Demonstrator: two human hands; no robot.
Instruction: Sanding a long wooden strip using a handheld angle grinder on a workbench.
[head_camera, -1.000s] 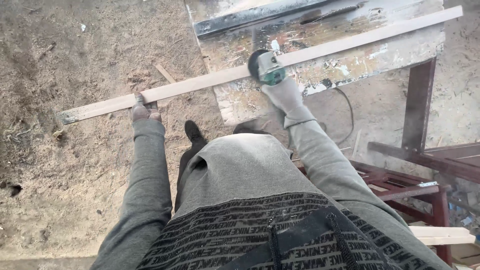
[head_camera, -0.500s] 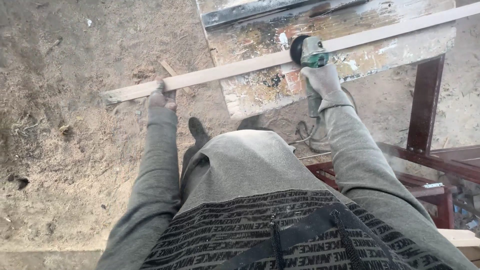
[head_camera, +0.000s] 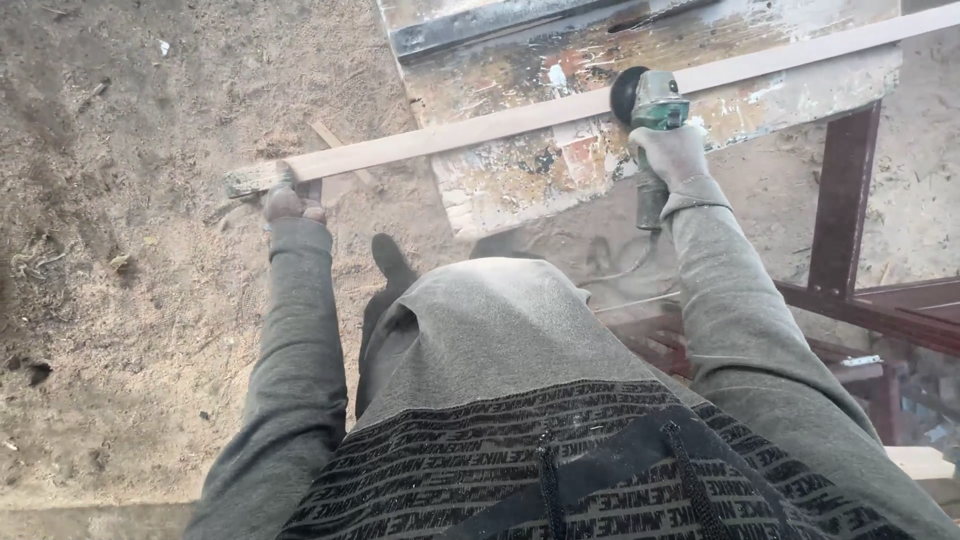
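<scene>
Your left hand (head_camera: 290, 205) is closed around the one long wooden strip (head_camera: 560, 105) close to its left end, fingers curled onto it, out past the left edge of the paint-stained workbench (head_camera: 520, 180). The strip runs from that hand up and to the right, lying flat across the bench top and off the picture's right edge. Your right hand (head_camera: 672, 155), gloved, grips the body of the single green angle grinder (head_camera: 650, 100), whose disc end sits on the strip just beyond your knuckles. One dark metal bar (head_camera: 500, 30) lies on the far part of the bench. Sawdust covers the ground (head_camera: 140, 300) to the left.
</scene>
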